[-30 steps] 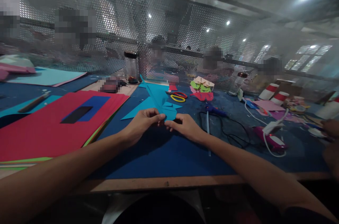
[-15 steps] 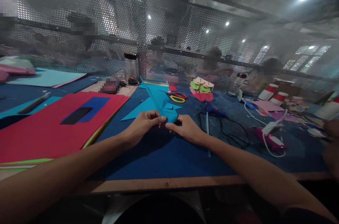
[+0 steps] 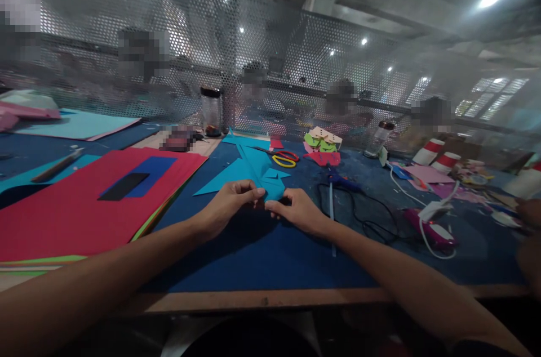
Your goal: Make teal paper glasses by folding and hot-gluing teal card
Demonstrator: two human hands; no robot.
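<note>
A folded light-blue paper shape (image 3: 249,168) with pointed wings lies on the dark blue table mat (image 3: 262,250). My left hand (image 3: 228,205) pinches its near end from the left, fingers closed on the paper. My right hand (image 3: 298,210) pinches the same near end from the right, fingertips almost meeting those of the left hand.
A stack of red and coloured paper sheets (image 3: 84,199) lies at the left. Scissors with red and yellow handles (image 3: 284,157) lie behind the blue shape. A glue gun with cables (image 3: 431,227) sits at the right. A perforated metal screen (image 3: 270,75) stands at the back, people behind it.
Both hands stay pinched on the blue paper's near end; they and the paper have barely shifted. The camera view moved slightly.
</note>
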